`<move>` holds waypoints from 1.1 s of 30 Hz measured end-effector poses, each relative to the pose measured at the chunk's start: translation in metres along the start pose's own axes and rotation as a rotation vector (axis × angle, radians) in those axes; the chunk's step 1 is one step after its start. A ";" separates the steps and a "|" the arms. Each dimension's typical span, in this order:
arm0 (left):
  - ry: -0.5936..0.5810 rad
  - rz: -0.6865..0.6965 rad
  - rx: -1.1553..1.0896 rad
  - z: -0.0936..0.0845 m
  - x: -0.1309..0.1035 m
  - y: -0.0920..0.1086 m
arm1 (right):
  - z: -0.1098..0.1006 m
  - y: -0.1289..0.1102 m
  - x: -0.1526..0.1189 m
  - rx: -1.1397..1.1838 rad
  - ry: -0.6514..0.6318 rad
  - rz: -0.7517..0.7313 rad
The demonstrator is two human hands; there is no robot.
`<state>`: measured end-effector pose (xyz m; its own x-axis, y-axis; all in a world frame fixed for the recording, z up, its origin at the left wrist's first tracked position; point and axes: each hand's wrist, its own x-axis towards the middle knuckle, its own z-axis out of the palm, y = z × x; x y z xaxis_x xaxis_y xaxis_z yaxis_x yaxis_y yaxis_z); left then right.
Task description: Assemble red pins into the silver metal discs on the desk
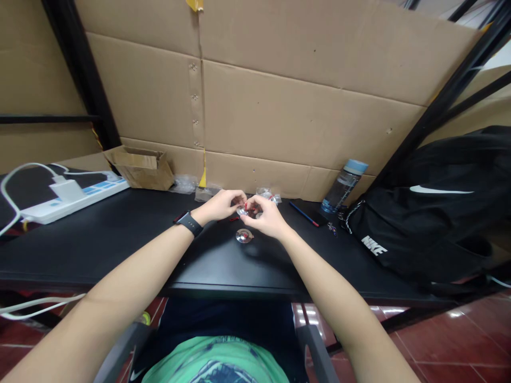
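Note:
My left hand [227, 204] and my right hand [266, 215] meet above the black table, fingers pinched together. Between the fingertips is a small shiny metal disc [241, 210] with a bit of red at its middle; the fingers cover much of it. A second shiny metal disc [244, 235], also with red at its centre, lies on the table just below the hands. Beside my left fingertips rests a small red piece [235, 218], too small to make out. Behind my right hand lies a clear plastic bag [275, 198] with something red in it.
An open cardboard box [146, 169] and a white power strip [80, 202] stand at the left. More clear plastic wrapping [186, 184] lies by the cardboard wall. To the right are a blue pen [304, 213], a water bottle [344, 186] and a black backpack [435, 213].

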<state>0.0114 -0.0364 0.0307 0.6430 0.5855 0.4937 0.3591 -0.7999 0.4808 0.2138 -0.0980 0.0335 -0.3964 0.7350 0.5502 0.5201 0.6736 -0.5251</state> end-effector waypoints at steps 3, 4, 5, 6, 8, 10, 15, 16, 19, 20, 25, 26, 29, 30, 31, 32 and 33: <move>0.038 -0.016 -0.062 0.001 0.000 -0.001 | 0.000 -0.001 0.000 -0.005 0.020 -0.009; 0.043 -0.020 -0.072 0.001 0.000 -0.002 | 0.000 -0.001 0.000 -0.004 0.027 -0.013; 0.050 -0.021 -0.078 0.001 0.000 -0.002 | -0.001 0.000 0.000 -0.004 0.032 -0.015; 0.057 -0.021 -0.082 0.001 0.000 -0.002 | -0.001 0.000 0.000 -0.005 0.034 -0.013; 0.071 -0.018 -0.083 0.000 0.000 -0.002 | -0.001 0.001 0.000 -0.014 0.034 -0.002; 0.073 -0.012 -0.075 -0.001 0.000 -0.003 | -0.001 0.001 0.001 -0.023 0.030 0.001; 0.047 0.015 -0.056 0.000 0.000 -0.005 | 0.000 0.000 0.001 -0.023 0.016 -0.029; 0.046 0.019 -0.054 0.000 0.000 -0.005 | 0.001 -0.001 0.001 -0.021 0.014 -0.036; 0.038 0.012 -0.064 0.001 0.000 -0.004 | 0.002 -0.001 0.000 -0.022 -0.010 -0.058; 0.032 0.005 -0.073 0.002 0.000 -0.004 | 0.002 0.000 0.000 -0.024 -0.029 -0.062; 0.006 -0.009 -0.111 0.005 0.000 -0.006 | 0.002 0.002 -0.002 -0.033 -0.150 -0.074; 0.010 -0.009 -0.108 0.006 0.000 -0.006 | 0.002 0.002 -0.003 -0.039 -0.182 -0.073; 0.035 -0.005 -0.093 0.008 -0.001 -0.005 | 0.005 0.001 -0.005 -0.029 -0.290 -0.050; 0.042 -0.004 -0.090 0.008 -0.001 -0.004 | 0.007 0.001 -0.006 -0.009 -0.312 -0.035; 0.045 -0.003 -0.090 0.008 -0.001 -0.003 | 0.008 0.000 -0.006 0.014 -0.323 -0.019; 0.047 -0.002 -0.092 0.008 -0.001 -0.003 | 0.009 0.000 -0.007 0.036 -0.327 -0.005; 0.049 -0.003 -0.094 0.008 -0.001 -0.002 | 0.009 0.000 -0.007 0.047 -0.321 0.006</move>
<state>0.0158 -0.0364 0.0232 0.6077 0.5953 0.5256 0.2946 -0.7836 0.5469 0.2095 -0.1022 0.0238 -0.6161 0.7206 0.3181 0.4902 0.6669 -0.5612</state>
